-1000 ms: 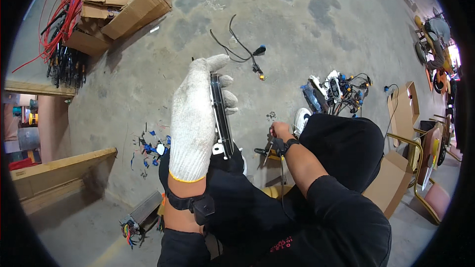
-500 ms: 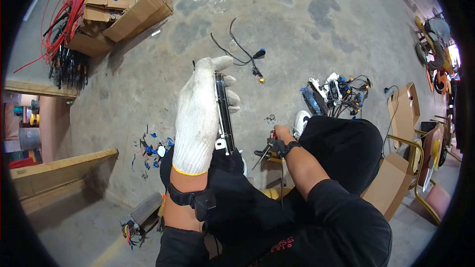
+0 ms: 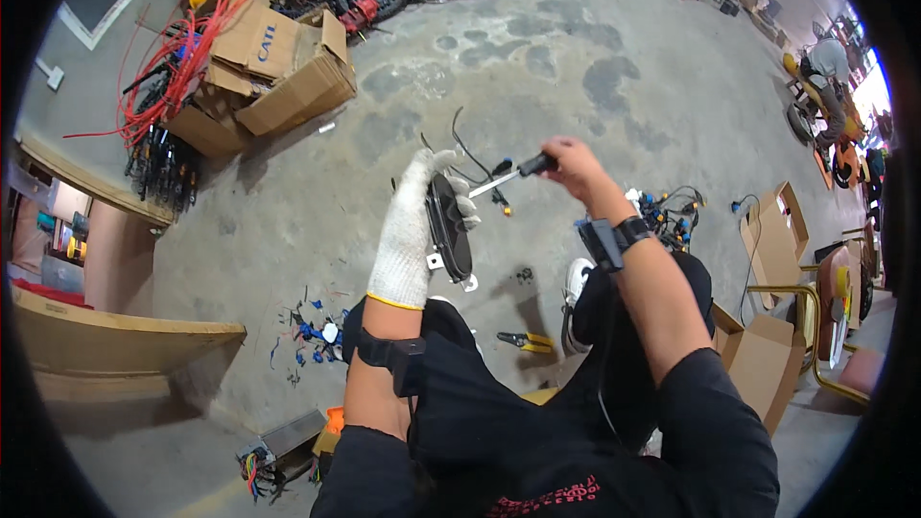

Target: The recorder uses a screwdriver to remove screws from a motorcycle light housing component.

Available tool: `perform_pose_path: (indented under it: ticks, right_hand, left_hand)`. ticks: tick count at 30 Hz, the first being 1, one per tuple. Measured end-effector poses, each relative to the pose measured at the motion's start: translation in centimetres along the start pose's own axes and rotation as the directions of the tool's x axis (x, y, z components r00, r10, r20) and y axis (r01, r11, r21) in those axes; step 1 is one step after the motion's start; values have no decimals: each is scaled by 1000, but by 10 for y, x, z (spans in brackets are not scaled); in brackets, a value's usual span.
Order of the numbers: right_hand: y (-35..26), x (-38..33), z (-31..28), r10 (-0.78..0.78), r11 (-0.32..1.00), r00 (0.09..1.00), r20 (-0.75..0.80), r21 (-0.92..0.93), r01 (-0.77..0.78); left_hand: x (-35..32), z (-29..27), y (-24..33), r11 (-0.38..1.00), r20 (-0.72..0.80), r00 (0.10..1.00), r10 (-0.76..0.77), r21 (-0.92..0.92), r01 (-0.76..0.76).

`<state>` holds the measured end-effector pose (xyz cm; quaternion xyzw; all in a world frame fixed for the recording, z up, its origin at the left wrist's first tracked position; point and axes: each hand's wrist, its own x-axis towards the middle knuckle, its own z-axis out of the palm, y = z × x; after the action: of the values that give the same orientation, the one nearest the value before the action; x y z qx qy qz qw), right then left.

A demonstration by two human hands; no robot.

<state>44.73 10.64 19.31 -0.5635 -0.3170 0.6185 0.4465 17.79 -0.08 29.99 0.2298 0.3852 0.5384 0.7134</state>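
Note:
My left hand [image 3: 407,221], in a white knit glove, is closed around a black oval instrument panel [image 3: 453,235] with pale mounting tabs at its near end. The panel stands on edge, tilted, with its broad dark side turned to the right. My bare right hand [image 3: 574,171] grips the black handle of a screwdriver [image 3: 536,165]. Its metal shaft points left toward the gloved fingertips beside the panel; whether the tip touches is unclear. Below them on the floor lie yellow-and-black pliers [image 3: 527,341]. Cut black cables [image 3: 467,149] lie beyond my hands.
To the right is a heap of connectors and wires [image 3: 672,216]; blue scraps [image 3: 312,334] litter the left. Cardboard boxes [image 3: 297,86] and red cable [image 3: 187,62] stand far left. An opened carton [image 3: 772,240] and a gold-framed chair [image 3: 815,326] are at right. My knees frame the work.
My right hand has risen from near the floor and moved forward, bringing the screwdriver up to the panel. The panel has turned in my left hand, so more of its broad side shows.

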Motion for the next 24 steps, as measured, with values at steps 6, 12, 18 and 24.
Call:
perform_pose_path:
  ticks: [6,12,18,24]
  right_hand:
    - [-103,-93,12,-317,947,947,-53,40,319]
    - [-91,-144,37,-430,900,903,-7,71,430]
    - [-89,-148,49,-463,885,886,19,75,460]
    - [-86,-140,34,-508,861,861,3,-4,508]
  left_hand:
    - [-12,13,-3,995,45,999,21,-97,-16]
    - [-16,21,-3,998,-7,998,61,17,-61]
    - [-10,21,-6,999,-62,998,31,16,-30]
    - [-6,24,-9,994,-94,995,25,104,-15]
